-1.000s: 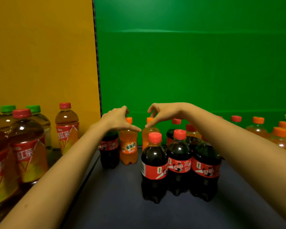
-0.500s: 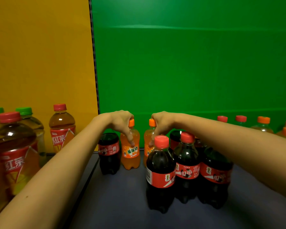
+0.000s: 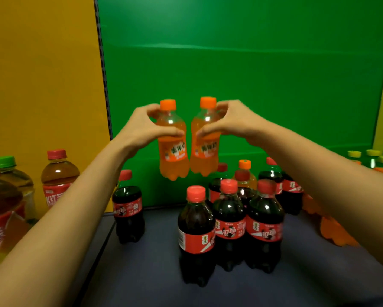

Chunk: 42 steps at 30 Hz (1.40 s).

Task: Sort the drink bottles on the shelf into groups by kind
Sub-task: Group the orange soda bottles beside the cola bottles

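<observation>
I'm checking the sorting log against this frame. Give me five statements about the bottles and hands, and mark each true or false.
1. The left hand grips the left orange bottle and the right hand grips the right orange bottle, both in the air. True.
2. The held bottles have red caps. False: they have orange caps.
3. A lone cola bottle stands left of the cola cluster. True.
4. The panel behind the colas is yellow. False: it is a green panel.
5. Large tea bottles stand at the left. True.

My bare forearms [image 3: 75, 207] reach forward and up; left hand [image 3: 146, 127] grips the left orange bottle [image 3: 175, 156], right hand [image 3: 232, 122] the right orange bottle [image 3: 205, 156].
</observation>
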Each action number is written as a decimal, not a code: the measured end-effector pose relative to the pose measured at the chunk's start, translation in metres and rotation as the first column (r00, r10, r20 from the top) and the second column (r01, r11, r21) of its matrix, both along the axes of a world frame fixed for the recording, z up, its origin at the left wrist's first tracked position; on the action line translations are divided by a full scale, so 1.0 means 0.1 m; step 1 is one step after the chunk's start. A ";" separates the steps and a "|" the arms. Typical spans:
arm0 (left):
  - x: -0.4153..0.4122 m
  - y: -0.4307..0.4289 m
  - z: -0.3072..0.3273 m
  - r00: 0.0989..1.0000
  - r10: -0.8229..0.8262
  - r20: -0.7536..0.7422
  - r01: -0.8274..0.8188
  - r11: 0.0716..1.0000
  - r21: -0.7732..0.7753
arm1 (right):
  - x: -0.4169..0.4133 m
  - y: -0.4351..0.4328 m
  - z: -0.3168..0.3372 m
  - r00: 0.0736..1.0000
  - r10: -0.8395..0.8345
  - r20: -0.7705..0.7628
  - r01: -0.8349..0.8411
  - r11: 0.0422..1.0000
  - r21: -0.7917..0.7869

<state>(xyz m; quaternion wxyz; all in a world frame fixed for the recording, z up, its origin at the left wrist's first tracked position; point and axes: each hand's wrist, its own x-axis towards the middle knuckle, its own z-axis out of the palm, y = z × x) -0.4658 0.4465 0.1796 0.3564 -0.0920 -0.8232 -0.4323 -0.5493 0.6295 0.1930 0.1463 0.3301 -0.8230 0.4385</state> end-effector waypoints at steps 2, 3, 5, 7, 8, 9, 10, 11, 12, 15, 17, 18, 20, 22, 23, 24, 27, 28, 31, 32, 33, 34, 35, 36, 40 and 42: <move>0.01 0.19 0.09 0.992 -0.009 -0.122 0.020 0.996 0.087 | 0.10 0.19 0.09 1.000 0.000 -0.006 -0.001 0.982 -0.189; 0.03 0.29 0.13 0.985 -0.012 -0.173 0.034 0.992 0.124 | 0.18 0.29 0.14 1.000 0.007 -0.019 -0.012 0.963 -0.270; 0.07 0.50 0.23 0.968 -0.041 -0.249 0.089 0.979 0.183 | 0.30 0.53 0.25 0.998 0.018 -0.059 -0.040 0.917 -0.397; 0.13 0.73 0.32 0.958 -0.080 -0.275 0.137 0.972 0.193 | 0.42 0.80 0.32 0.996 0.020 -0.091 -0.061 0.876 -0.478; 0.15 0.86 0.34 0.956 -0.096 -0.277 0.151 0.971 0.184 | 0.49 0.95 0.34 0.995 0.026 -0.101 -0.073 0.863 -0.500; 0.16 0.99 0.36 0.955 -0.113 -0.273 0.165 0.971 0.174 | 0.55 1.09 0.35 0.994 0.033 -0.107 -0.083 0.855 -0.512; 0.16 1.12 0.37 0.954 -0.135 -0.268 0.184 0.969 0.167 | 0.59 1.24 0.34 0.993 0.036 -0.112 -0.089 0.851 -0.517; 0.16 1.26 0.36 0.951 -0.165 -0.262 0.213 0.963 0.164 | 0.63 1.39 0.31 0.993 0.034 -0.116 -0.091 0.848 -0.523; 0.16 1.40 0.33 0.945 -0.198 -0.259 0.246 0.955 0.166 | 0.65 1.53 0.27 0.992 0.026 -0.123 -0.087 0.845 -0.527; 0.16 1.84 0.17 0.933 -0.245 -0.263 0.295 0.940 0.173 | 0.66 1.92 0.09 0.989 -0.019 -0.146 -0.063 0.841 -0.538; 0.14 2.10 0.02 0.940 -0.235 -0.247 0.281 0.945 0.170 | 0.63 2.15 -0.08 0.989 -0.048 -0.142 -0.037 0.840 -0.541; 0.12 2.22 -0.06 0.946 -0.227 -0.234 0.269 0.949 0.166 | 0.61 2.26 -0.18 0.989 -0.056 -0.136 -0.027 0.839 -0.543; 0.09 2.43 -0.26 0.957 -0.204 -0.207 0.237 0.959 0.152 | 0.56 2.45 -0.41 0.990 -0.081 -0.117 0.003 0.836 -0.549; 0.04 2.60 -0.49 0.965 -0.174 -0.194 0.202 0.970 0.134 | 0.50 2.60 -0.65 0.990 -0.116 -0.078 0.052 0.826 -0.562; 0.01 2.68 -0.61 0.968 -0.161 -0.194 0.187 0.974 0.128 | 0.46 2.66 -0.77 0.990 -0.128 -0.057 0.073 0.820 -0.568; -0.01 2.75 -0.73 0.971 -0.144 -0.193 0.170 0.977 0.126 | 0.44 2.71 -0.90 0.990 -0.139 -0.035 0.095 0.819 -0.566; -0.10 2.89 -1.07 0.980 -0.082 -0.179 0.102 0.989 0.109 | 0.39 2.78 -1.26 0.986 -0.164 0.019 0.148 0.830 -0.538; -0.12 2.92 -1.17 0.984 -0.065 -0.166 0.083 0.991 0.107 | 0.38 2.79 -1.36 0.987 -0.160 0.030 0.151 0.833 -0.533; -0.21 2.98 -1.43 0.994 -0.038 -0.106 0.052 0.989 0.140 | 0.28 2.82 -1.62 0.993 -0.089 0.072 0.114 0.819 -0.562; -0.24 2.99 -1.50 0.996 -0.027 -0.087 0.040 0.988 0.147 | 0.25 2.82 -1.68 0.996 -0.061 0.071 0.091 0.818 -0.567; -0.26 3.01 -1.55 0.997 -0.012 -0.070 0.022 0.988 0.152 | 0.23 2.81 -1.74 0.996 -0.048 0.068 0.078 0.822 -0.564; -0.28 3.03 -1.60 0.999 0.006 -0.052 0.002 0.988 0.155 | 0.20 2.81 -1.78 0.997 -0.039 0.064 0.067 0.827 -0.558; -0.28 3.05 -1.63 0.999 0.023 -0.035 -0.018 0.988 0.155 | 0.18 2.81 -1.82 0.998 -0.026 0.058 0.054 0.830 -0.556; -0.29 3.08 -1.65 0.999 0.040 -0.022 -0.036 0.987 0.157 | 0.16 2.80 -1.86 0.998 -0.011 0.060 0.043 0.828 -0.558; -0.33 3.12 -1.70 0.999 0.034 -0.006 -0.033 0.991 0.128 | 0.15 2.78 -1.94 0.999 0.015 0.040 0.011 0.821 -0.571; -0.35 3.14 -1.71 1.000 0.027 -0.012 -0.026 0.995 0.100 | 0.16 2.76 -1.96 0.999 0.014 0.036 0.009 0.827 -0.562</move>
